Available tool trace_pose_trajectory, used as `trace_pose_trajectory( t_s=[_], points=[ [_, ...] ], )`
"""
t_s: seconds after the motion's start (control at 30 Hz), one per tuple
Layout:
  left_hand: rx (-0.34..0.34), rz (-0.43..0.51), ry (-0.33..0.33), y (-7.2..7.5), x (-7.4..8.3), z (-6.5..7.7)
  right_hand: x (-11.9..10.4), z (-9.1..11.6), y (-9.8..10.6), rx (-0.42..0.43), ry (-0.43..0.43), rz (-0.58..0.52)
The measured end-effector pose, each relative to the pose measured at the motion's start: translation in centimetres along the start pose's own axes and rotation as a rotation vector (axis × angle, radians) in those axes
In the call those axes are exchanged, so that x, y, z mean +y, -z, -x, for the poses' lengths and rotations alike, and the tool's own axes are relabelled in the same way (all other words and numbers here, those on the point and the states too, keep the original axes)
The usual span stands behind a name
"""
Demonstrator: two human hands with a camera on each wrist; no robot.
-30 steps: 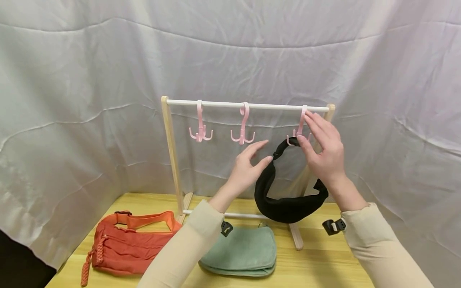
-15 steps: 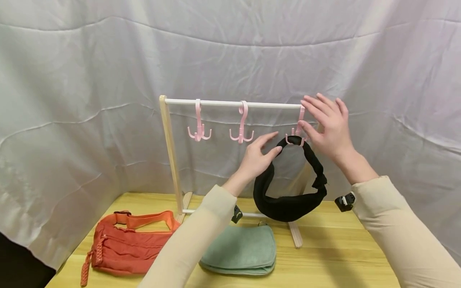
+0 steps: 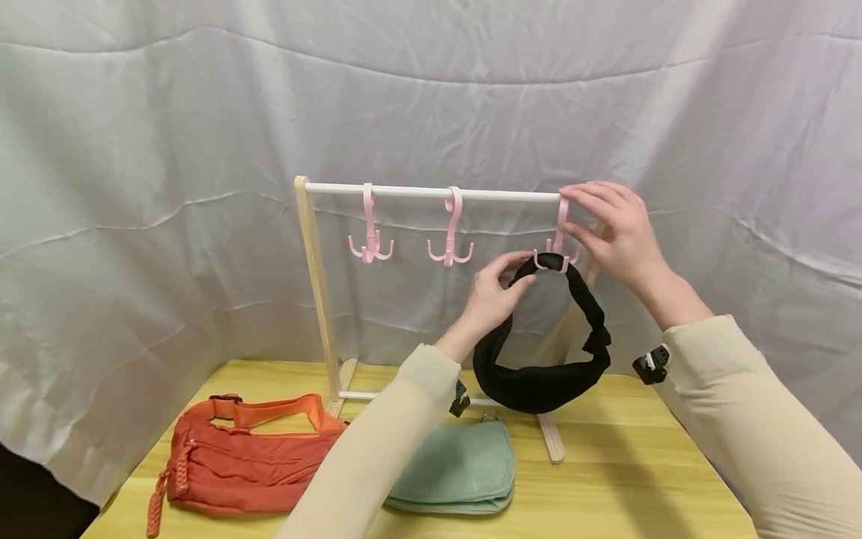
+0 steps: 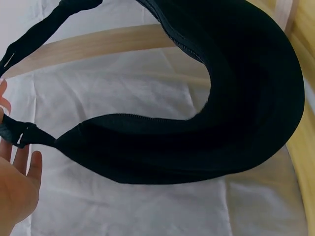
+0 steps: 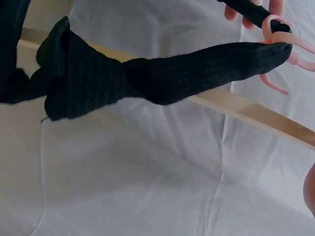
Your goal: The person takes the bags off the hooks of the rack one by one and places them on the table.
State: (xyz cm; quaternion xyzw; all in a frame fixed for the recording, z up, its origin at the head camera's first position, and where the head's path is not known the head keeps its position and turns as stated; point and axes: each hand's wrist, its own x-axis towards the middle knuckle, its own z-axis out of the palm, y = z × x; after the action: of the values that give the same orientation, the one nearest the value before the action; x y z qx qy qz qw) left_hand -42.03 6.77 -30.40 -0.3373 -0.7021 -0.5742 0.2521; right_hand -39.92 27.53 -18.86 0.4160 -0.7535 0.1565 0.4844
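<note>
A black crescent shoulder bag (image 3: 542, 385) with a zipper (image 4: 177, 42) hangs by its strap (image 5: 211, 69) from the rightmost pink hook (image 3: 560, 224). My left hand (image 3: 494, 292) holds the strap just left of the hook, thumb in front and fingers behind. In the left wrist view, the left hand's fingers (image 4: 20, 160) lie behind the strap near its buckle. My right hand (image 3: 619, 232) grips the upper part of that hook at the rail, with the thumb lower on the shank. Only a bit of the right hand shows at the edge of the right wrist view.
The wooden rack (image 3: 316, 292) has a white rail (image 3: 411, 192) with two more pink hooks, a left hook (image 3: 370, 232) and a middle hook (image 3: 451, 232). A red waist bag (image 3: 249, 464) and a green pouch (image 3: 465, 471) lie on the table (image 3: 606, 479). Grey cloth (image 3: 431, 90) hangs behind.
My left hand has moved right and up along the strap toward the hook. The right hand has left the strap, risen and closed on the hook's top. The strap now sits in the hook.
</note>
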Motion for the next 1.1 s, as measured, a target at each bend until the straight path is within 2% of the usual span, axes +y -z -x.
trace_pose_trajectory(
  t_s=[0.23, 0.4, 0.63, 0.87, 1.1],
  points=[
    [0.063, 0.109, 0.015, -0.8, -0.2, 0.0, -0.2, 0.1, -0.5, 0.026, -0.04, 0.009],
    [0.057, 0.168, 0.037, -1.1, -0.1, 0.3, -0.3, 0.3, -0.8, 0.074, -0.039, -0.012],
    [0.034, 0.279, 0.025, -0.9, -0.1, 0.4, -0.3, 0.1, -1.3, 0.112, -0.044, -0.036],
    [0.041, 0.314, 0.021, -0.7, 0.1, 0.6, -0.5, 0.0, -1.3, 0.098, -0.047, -0.026],
    [0.096, 0.325, 0.044, -0.6, 0.3, 0.6, -0.6, -0.1, -1.4, 0.099, -0.056, -0.039]
  ],
)
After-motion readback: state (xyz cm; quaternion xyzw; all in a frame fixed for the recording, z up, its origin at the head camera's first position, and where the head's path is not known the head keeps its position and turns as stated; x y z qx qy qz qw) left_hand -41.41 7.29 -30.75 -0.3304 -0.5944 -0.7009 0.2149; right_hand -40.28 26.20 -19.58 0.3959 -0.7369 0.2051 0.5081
